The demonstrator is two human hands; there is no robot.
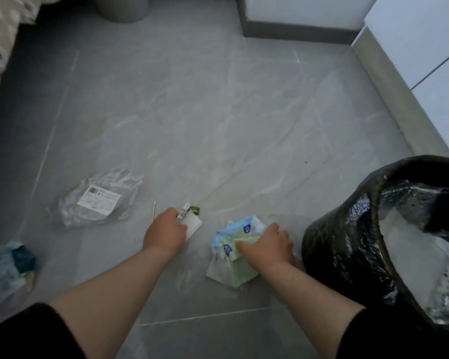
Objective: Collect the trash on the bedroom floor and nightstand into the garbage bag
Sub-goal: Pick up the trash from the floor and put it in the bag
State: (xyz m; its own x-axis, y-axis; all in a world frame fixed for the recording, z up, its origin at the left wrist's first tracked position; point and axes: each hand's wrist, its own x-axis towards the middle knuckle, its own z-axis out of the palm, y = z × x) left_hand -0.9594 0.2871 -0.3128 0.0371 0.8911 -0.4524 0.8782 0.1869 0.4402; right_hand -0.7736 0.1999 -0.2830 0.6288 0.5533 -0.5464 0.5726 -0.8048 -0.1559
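Both hands were seen lowered to the grey tiled floor, set apart from each other, with bare forearms reaching out of dark sleeves. The left hand was closed around a small white paper scrap with a green-printed corner, held at the fingertips. The right hand was pressed down and clamped on a crumpled blue, green and white wrapper that lay on the floor between the two hands. Just right of the right hand, the black garbage bag was seen standing open, with pale trash visible inside its mouth. Just beyond the left hand, a thin white stick was lying on the tiles. Further left of that hand, a clear crumpled plastic bag bearing a white label was left on the floor, and well to the left, near the left elbow, another crumpled wrapper with blue and teal print could be made out, blurred.
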